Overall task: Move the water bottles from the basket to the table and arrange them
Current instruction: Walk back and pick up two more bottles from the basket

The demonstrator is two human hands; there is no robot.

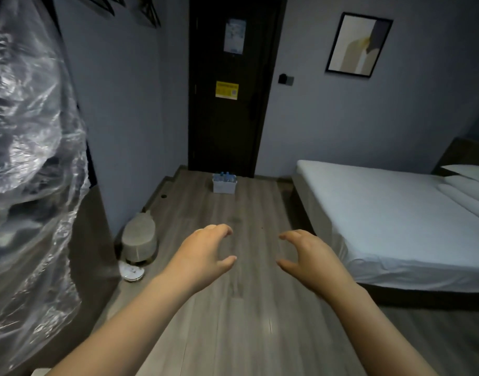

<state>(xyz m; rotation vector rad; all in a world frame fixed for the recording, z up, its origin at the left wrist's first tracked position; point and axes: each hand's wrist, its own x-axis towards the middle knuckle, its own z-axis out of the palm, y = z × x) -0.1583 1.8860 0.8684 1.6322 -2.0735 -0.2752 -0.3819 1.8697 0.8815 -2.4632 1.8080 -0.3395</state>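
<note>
I hold my left hand point(203, 253) and right hand point(308, 256) out side by side over the grey wood-plank floor point(232, 321), both empty, fingers curled wide apart like claws. Well beyond my fingertips, against the dark door point(227, 104), sits one small white rectangular basket point(224, 185) with blue-capped clear plastic water bottles point(225, 177) standing in it; too small to count. A white-sheeted bed point(395, 213) lies past my right hand, crinkled clear plastic sheeting point(29, 131) past my left.
</note>
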